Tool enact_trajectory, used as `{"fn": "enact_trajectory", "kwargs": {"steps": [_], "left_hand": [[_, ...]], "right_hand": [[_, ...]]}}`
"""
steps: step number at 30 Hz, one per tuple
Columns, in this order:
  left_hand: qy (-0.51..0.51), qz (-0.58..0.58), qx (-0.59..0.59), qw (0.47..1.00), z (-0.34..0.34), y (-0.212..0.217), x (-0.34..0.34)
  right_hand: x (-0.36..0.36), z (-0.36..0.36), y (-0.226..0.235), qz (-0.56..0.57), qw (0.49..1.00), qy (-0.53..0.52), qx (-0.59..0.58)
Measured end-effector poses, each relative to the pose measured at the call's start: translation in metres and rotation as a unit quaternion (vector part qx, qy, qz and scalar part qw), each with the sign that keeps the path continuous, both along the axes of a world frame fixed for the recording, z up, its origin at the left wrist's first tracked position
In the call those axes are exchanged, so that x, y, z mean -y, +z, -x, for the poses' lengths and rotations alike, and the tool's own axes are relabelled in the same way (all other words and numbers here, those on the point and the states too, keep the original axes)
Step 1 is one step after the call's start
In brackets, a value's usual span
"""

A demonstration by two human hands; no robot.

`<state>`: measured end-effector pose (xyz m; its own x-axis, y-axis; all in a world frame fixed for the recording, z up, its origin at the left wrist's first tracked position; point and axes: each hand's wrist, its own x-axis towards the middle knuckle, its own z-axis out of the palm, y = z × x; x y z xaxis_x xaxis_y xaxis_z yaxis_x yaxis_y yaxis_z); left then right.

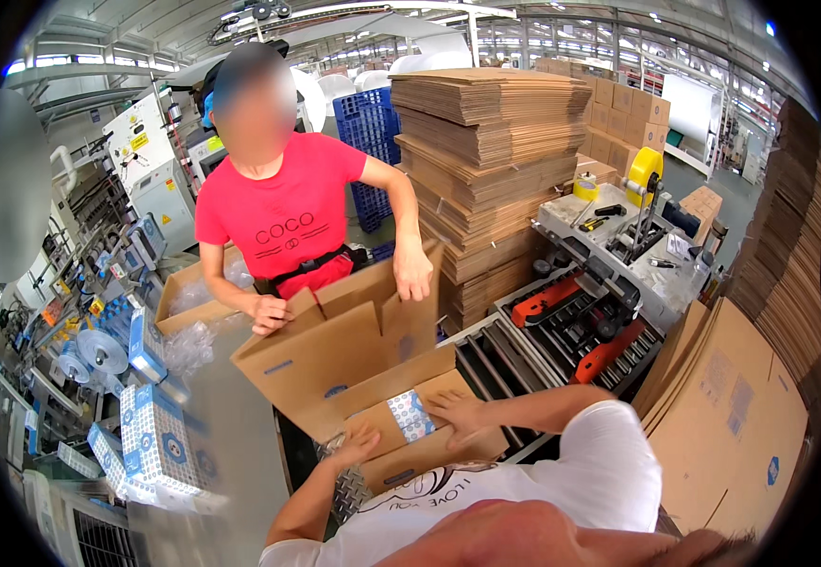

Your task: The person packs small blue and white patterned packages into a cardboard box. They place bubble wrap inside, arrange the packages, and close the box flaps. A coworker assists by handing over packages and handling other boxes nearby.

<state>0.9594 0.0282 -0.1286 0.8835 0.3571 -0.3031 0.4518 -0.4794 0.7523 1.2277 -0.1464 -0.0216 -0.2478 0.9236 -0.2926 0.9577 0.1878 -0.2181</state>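
Observation:
A cardboard box (434, 454) sits right in front of me, its flaps partly folded in. Between the flaps shows a white and blue patterned package (411, 416). My left hand (358, 445) rests on the box's left side, fingers stretched toward the package. On the right, my right hand (458, 417) lies flat with fingers spread on the cardboard. Just beyond, a co-worker in a red shirt (283, 208) grips the upper edges of a larger open carton (335, 354) with both hands.
A tall stack of flat cardboard (481, 161) stands behind the roller conveyor (496, 354). A taping machine with red arms (609, 350) is at the right, beside leaning cardboard sheets (736, 416). Patterned packs (160, 439) lie on the metal table (245, 444) at left.

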Motion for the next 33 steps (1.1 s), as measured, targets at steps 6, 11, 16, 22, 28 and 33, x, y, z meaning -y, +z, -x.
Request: {"fn": "enact_trajectory", "kwargs": {"steps": [6,11,16,22,28,33], "left_hand": [[0.219,-0.176,0.143,0.949,-0.006,-0.012,0.042],[0.395,-0.018,0.359,0.846,-0.010,-0.058,0.031],[0.381,0.157,0.269,0.871,-0.010,-0.061,0.028],[0.485,-0.023,0.227,0.844,-0.071,-0.048,0.091],[0.502,0.126,0.329,0.790,-0.239,-0.023,0.123],[0.397,0.063,0.360,0.842,-0.392,-0.040,0.119]], "right_hand": [[-0.064,-0.022,0.033,-0.364,0.922,-0.127,0.024],[0.041,-0.015,-0.081,-0.341,0.929,-0.102,-0.098],[0.007,-0.023,-0.090,-0.173,0.830,-0.505,-0.160],[-0.034,-0.120,-0.099,-0.300,0.921,-0.245,0.033],[0.017,-0.164,-0.107,-0.258,0.955,-0.149,-0.011],[0.046,-0.301,-0.099,-0.273,0.925,-0.265,0.023]]}}
